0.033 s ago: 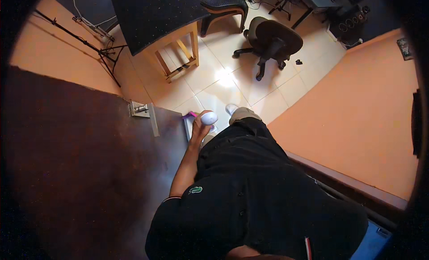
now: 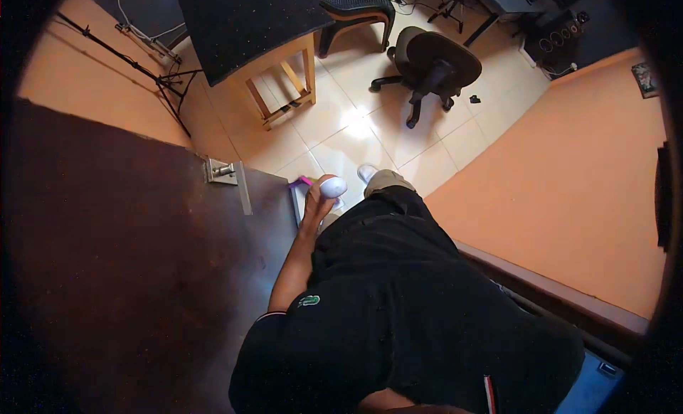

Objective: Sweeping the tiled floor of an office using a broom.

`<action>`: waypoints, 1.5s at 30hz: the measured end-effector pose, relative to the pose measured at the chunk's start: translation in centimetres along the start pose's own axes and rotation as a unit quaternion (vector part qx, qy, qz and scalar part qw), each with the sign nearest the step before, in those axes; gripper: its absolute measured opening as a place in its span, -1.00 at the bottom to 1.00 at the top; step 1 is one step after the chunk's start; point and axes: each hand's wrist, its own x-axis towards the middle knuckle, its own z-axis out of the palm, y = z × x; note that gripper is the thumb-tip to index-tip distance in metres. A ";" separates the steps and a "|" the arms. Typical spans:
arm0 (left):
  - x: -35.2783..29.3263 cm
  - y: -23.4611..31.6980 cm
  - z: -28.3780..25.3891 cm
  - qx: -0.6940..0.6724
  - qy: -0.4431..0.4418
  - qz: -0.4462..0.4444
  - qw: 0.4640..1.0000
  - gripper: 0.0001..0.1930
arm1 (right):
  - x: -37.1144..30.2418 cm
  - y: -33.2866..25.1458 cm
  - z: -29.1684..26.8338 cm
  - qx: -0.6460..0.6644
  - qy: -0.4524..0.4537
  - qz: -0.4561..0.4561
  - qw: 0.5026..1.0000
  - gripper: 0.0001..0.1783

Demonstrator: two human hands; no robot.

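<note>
My left hand (image 2: 313, 206) is closed around a thing with a smooth white rounded end (image 2: 332, 187), held low in front of my left thigh. Its lower part is hidden by the hand, so its kind does not show. A pink and purple piece (image 2: 304, 180) sticks out just beside the fingers; whether it belongs to the white-ended thing, I cannot tell. Close to this hand, on the left, stands a dark brown door (image 2: 142, 236) with a metal latch (image 2: 222, 171). My right hand is out of the picture.
A black-topped wooden table (image 2: 249, 30) stands ahead on the left, near a tripod stand (image 2: 167, 83). A black plastic chair (image 2: 359, 16) and a swivel chair (image 2: 434, 62) are on the tiled floor (image 2: 341, 136). An orange wall (image 2: 562, 179) runs along the right.
</note>
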 end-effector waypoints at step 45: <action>4.6 1.1 -3.0 -0.070 0.083 -0.186 0.977 -0.74 | -20.1 -43.1 -21.7 -0.140 0.457 -0.877 0.041 -0.45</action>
